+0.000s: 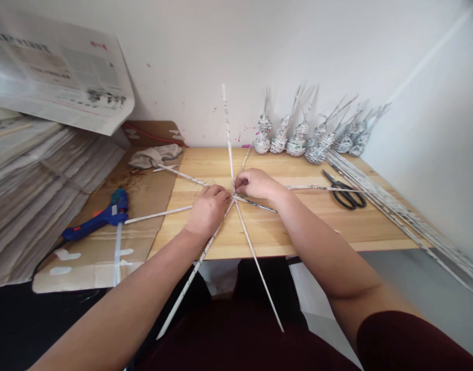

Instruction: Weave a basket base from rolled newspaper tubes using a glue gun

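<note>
The sticks look matt paper, the tabletop smooth wood.

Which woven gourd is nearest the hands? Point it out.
The gourd at the row's left end; the other gourds all sit farther right, farther from the right hand.

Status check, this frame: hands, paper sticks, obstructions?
Left hand and right hand at the crossing of splayed paper sticks; exact grip unclear. Glue gun off left, scissors off right, neither against the hands.
</note>
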Demonstrator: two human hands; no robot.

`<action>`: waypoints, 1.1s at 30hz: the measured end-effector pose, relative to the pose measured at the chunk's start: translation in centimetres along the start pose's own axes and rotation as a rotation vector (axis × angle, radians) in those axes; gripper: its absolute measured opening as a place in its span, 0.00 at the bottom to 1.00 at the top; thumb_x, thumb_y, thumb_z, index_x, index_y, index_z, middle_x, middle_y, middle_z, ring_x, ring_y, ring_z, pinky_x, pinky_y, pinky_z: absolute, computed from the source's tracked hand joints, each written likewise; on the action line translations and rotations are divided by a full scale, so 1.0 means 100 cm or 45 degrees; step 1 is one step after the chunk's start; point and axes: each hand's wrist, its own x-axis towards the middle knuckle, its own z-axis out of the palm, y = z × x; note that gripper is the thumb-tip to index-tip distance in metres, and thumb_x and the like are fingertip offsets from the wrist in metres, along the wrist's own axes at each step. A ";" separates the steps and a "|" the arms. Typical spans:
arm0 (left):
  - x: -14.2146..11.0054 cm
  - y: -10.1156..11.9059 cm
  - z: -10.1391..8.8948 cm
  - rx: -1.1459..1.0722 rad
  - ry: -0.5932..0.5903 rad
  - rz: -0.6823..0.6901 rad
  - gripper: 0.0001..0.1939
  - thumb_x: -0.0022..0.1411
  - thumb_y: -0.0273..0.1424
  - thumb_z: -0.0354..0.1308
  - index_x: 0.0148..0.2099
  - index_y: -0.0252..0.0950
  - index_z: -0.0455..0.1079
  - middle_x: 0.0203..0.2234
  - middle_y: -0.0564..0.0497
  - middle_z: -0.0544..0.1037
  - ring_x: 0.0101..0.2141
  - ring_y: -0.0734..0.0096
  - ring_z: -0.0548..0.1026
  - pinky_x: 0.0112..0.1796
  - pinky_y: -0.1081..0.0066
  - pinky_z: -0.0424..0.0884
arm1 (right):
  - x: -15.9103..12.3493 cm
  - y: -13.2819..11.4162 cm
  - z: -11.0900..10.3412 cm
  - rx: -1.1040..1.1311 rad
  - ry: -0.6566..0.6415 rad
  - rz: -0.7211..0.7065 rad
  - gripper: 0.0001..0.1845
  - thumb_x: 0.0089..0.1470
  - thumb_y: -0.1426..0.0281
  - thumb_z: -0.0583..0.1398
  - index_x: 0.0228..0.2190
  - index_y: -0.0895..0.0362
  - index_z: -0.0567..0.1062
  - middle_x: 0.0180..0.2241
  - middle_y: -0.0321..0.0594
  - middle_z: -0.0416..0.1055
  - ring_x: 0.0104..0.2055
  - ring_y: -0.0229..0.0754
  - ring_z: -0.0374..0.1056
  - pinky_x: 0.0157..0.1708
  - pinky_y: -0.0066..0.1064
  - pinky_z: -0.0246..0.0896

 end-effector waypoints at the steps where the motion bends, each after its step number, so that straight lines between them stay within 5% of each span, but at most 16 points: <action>1: 0.000 0.000 0.000 0.004 -0.001 0.007 0.10 0.66 0.28 0.53 0.41 0.37 0.76 0.40 0.45 0.77 0.42 0.60 0.72 0.48 0.62 0.69 | 0.000 -0.001 0.000 -0.021 0.004 0.003 0.06 0.48 0.78 0.65 0.30 0.57 0.81 0.31 0.35 0.79 0.31 0.34 0.72 0.30 0.22 0.58; 16: 0.000 0.001 0.001 0.099 -0.001 0.065 0.11 0.68 0.29 0.53 0.45 0.36 0.76 0.40 0.45 0.78 0.42 0.60 0.72 0.47 0.63 0.69 | -0.003 -0.011 0.001 -0.176 -0.004 0.064 0.08 0.49 0.75 0.64 0.35 0.57 0.80 0.34 0.39 0.80 0.34 0.38 0.72 0.31 0.25 0.58; 33: 0.000 0.004 -0.002 0.038 -0.008 0.011 0.10 0.66 0.27 0.54 0.48 0.34 0.72 0.40 0.44 0.77 0.43 0.59 0.73 0.47 0.61 0.70 | 0.000 0.001 0.000 0.037 -0.035 -0.002 0.06 0.47 0.78 0.65 0.30 0.57 0.79 0.31 0.34 0.79 0.32 0.35 0.71 0.29 0.22 0.58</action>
